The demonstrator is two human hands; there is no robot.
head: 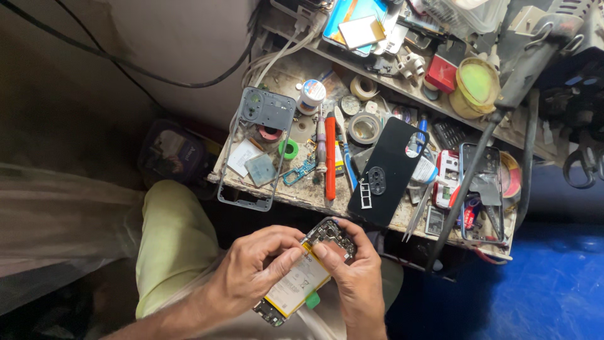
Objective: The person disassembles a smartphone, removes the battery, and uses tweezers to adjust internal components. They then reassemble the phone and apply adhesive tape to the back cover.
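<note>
From the head camera, looking down, both hands hold one opened phone (306, 272) over the person's lap, just below the edge of the messy worktable (296, 192). The phone has no back on it, so you can see its dark top part and its big pale yellow battery.

The left hand (255, 271) wraps around the phone's left side and its thumb presses on the battery. The right hand (352, 271) grips the top right part, with its fingers curled over the dark end and its thumb on the front. So the phone sits right between the two hands, tilted, with its bottom end sticking out under the left hand. A small green tab (313, 300) pokes out at the battery's lower edge.

On the table, a black phone back cover (390, 167) lies just above the hands. A grey phone frame (258, 148) lies to the left, with a pale square piece and a green ring inside it. An orange screwdriver (330, 160) lies between them. A small round white tub with a blue label (311, 94) stands near the frame's top. Rolls of tape (365, 128) sit close by. A round tin with a green lid (477, 82) and a little red box (440, 74) sit on the shelf at the back.
</note>
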